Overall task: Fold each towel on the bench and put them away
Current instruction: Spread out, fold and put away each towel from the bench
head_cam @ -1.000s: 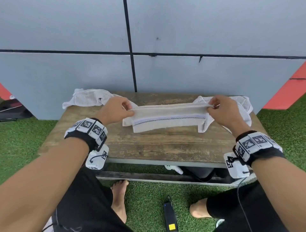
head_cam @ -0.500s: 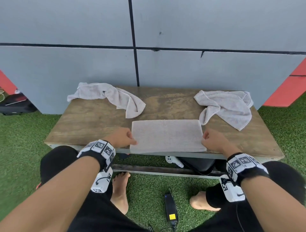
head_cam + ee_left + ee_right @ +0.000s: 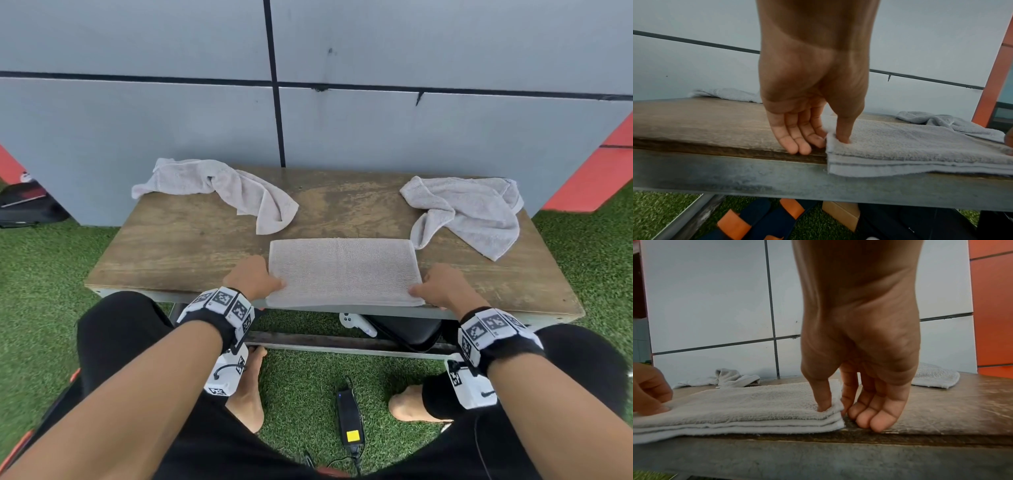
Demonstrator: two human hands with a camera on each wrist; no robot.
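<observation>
- Head view: we have the folded towel (image 3: pixel 344 270) flat at the near edge of the wooden bench (image 3: pixel 191 246), its front border hanging a little over the edge. Our left hand (image 3: pixel 251 279) and right hand (image 3: pixel 442 286) each hold one near corner. Two crumpled towels, one at the back left (image 3: pixel 222 190) and one at the back right (image 3: pixel 472 212), are not folded yet. The wrist bands carry only black-and-white square markers; we read no words.
- Left wrist view: the thumb (image 3: pixel 843 129) presses on the corner from above, the other fingers (image 3: pixel 797 138) lie almost straight beside it on the wood.
- Right wrist view: the same pinch, thumb (image 3: pixel 823 395) on top, fingers (image 3: pixel 875 412) curled at the edge. The layers are even. We think that, if we lift only the top layer, the stack can open, or it can slide off the bench.
</observation>
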